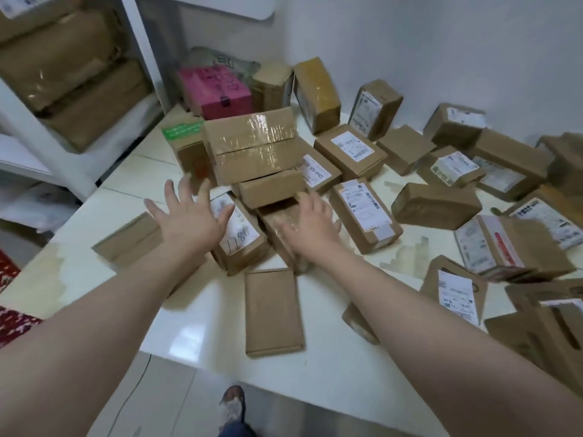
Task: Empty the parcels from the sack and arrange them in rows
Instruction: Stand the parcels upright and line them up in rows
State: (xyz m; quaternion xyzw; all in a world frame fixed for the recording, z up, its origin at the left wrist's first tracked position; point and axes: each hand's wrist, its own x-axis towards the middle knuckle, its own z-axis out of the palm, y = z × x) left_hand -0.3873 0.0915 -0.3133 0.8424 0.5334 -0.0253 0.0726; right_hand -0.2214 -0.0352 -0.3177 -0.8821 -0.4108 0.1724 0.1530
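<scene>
Several brown cardboard parcels lie scattered over a white table (202, 313). A heap rises in the middle, topped by a large taped box (252, 143). My left hand (189, 216) is spread open, fingers straight, over the heap's left side beside a labelled parcel (236, 231). My right hand (310, 223) reaches with loose fingers onto a taped parcel (277, 225) low in the heap; its fingertips are blurred. A flat plain parcel (273, 310) lies near the front edge. A grey sack (220, 59) lies crumpled at the back by the wall.
A pink box (217, 89) and upright parcels stand at the back. More labelled parcels crowd the right side (504, 244). A white shelf (69, 74) with large wrapped packages stands at left. My foot (233, 405) shows on the floor below the table edge.
</scene>
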